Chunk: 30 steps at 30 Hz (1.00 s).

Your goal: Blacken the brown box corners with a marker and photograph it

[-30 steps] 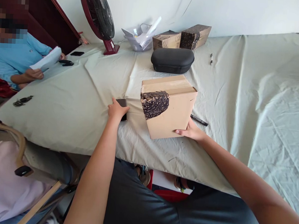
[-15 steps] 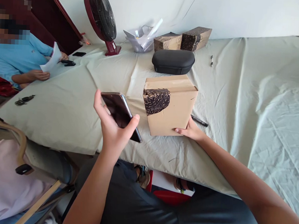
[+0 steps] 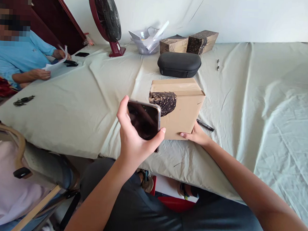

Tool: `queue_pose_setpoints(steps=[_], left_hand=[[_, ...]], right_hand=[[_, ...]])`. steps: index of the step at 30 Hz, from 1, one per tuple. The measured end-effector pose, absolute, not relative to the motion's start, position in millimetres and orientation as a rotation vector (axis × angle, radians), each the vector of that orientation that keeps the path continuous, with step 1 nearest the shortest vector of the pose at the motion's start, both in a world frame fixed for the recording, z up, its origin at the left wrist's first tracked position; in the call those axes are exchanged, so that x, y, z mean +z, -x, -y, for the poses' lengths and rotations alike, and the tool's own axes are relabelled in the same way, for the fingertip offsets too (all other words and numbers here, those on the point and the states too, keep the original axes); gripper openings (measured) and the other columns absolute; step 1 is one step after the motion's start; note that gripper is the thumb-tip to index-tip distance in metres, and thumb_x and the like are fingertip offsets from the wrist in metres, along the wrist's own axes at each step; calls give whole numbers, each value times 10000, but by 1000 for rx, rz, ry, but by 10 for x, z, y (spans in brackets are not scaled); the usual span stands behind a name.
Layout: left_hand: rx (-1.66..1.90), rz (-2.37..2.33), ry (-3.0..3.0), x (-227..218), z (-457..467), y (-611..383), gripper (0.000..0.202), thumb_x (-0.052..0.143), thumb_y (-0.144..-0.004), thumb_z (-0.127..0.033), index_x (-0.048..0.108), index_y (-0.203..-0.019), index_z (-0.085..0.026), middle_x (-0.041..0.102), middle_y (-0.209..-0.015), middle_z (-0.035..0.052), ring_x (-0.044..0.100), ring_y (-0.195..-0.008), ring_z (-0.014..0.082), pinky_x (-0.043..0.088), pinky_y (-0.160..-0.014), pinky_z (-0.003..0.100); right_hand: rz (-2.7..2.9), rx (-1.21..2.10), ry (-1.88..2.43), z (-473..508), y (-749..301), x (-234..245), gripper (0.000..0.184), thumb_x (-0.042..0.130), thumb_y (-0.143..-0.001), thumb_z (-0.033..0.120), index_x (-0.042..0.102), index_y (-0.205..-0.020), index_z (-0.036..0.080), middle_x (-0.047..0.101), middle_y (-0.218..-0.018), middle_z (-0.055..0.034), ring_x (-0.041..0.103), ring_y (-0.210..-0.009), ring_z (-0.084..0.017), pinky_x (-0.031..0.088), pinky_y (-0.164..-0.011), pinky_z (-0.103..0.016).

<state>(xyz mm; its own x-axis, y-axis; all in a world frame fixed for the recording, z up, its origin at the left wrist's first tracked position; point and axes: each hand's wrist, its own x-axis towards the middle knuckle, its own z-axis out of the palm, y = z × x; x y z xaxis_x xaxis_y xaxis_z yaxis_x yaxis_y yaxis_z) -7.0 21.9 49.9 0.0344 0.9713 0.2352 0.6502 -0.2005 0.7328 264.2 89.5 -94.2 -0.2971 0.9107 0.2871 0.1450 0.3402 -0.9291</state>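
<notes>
My left hand grips a smartphone by its edges, its dark screen turned towards me. The phone overlaps the left side of a cardboard box and hides part of it. Black scribble covers the box's upper left corner. My right hand holds the lower right corner of the box, thumb on the front face and the other fingers hidden behind. The box stands upright, tilted slightly. A black marker lies on the cloth just beyond my right hand.
A black zip case sits behind the box. Farther back are two scribbled cardboard boxes, a clear plastic basket and a fan. A small pen lies right. At left, a person in blue holds paper.
My left hand has moved right with the smartphone and turned it more upright, so it now overlaps the box. My right hand and the box stay put. The other person's paper has lowered.
</notes>
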Motion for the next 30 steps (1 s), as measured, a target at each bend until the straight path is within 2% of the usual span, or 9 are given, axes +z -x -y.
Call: queue_pose_setpoints(steps=[3, 8, 12, 17, 20, 24, 26, 30], left_hand=[[1126, -1688, -1905, 492, -232, 60, 1407, 872, -839, -535, -238, -1699, -451, 268, -1788, 134, 373, -1631, 480, 528, -1210, 667], [1106, -1718, -1955, 468, -263, 85, 1436, 910, -792, -526, -187, -1718, -468, 273, -1792, 112, 332, -1643, 505, 486, -1232, 715], [1101, -1731, -1996, 472, -309, 129, 1409, 893, -800, -468, -167, -1729, -436, 250, -1810, 95, 286, -1669, 484, 444, -1286, 670], [1080, -1816, -1958, 439, -504, 336, 1235, 784, -888, -432, -104, -1747, -396, 215, -1831, 71, 264, -1697, 395, 383, -1347, 578], [984, -1913, -1831, 387, -701, 531, 1172, 755, -895, -424, -18, -1771, -334, 302, -1799, 117, 315, -1681, 370, 357, -1360, 555], [497, -2089, -1727, 297, -928, 728, 1161, 772, -857, -406, 111, -1786, -186, 515, -1598, 242, 500, -1544, 440, 449, -1274, 574], [273, -2146, -1727, 218, -1012, 780, 1128, 760, -865, -425, 158, -1777, -144, 539, -1539, 276, 521, -1504, 474, 480, -1229, 584], [70, -2199, -1724, -39, -1207, 857, 1075, 714, -887, -486, 216, -1749, -80, 491, -1578, 340, 455, -1531, 529, 467, -1215, 633]], right_hand=[[1709, 1038, 964, -913, -2666, -1005, 1270, 907, -738, 713, 236, -1732, 296, 555, -1595, -187, 415, -1602, -469, 320, -1321, -756], [1718, 1030, 1000, -926, -2689, -1065, 1293, 902, -720, 747, 229, -1736, 314, 513, -1646, -176, 411, -1605, -472, 307, -1336, -740], [1716, 1034, 1011, -913, -2681, -1038, 1281, 892, -725, 756, 237, -1734, 318, 461, -1696, -170, 366, -1632, -477, 293, -1343, -742], [1679, 1058, 983, -891, -2646, -963, 1263, 893, -732, 744, 249, -1730, 314, 445, -1710, -165, 371, -1630, -469, 307, -1343, -729], [1663, 1078, 965, -886, -2627, -931, 1271, 900, -734, 728, 230, -1732, 318, 430, -1726, -165, 380, -1627, -463, 343, -1332, -715], [1665, 1067, 977, -885, -2621, -918, 1286, 901, -725, 741, 227, -1730, 306, 474, -1688, -177, 371, -1630, -467, 328, -1335, -727], [1668, 1068, 988, -884, -2622, -918, 1280, 895, -723, 755, 239, -1725, 304, 500, -1662, -176, 372, -1629, -467, 326, -1336, -728], [1669, 1075, 984, -877, -2629, -923, 1261, 892, -737, 738, 243, -1724, 297, 485, -1669, -178, 366, -1634, -462, 338, -1336, -713]])
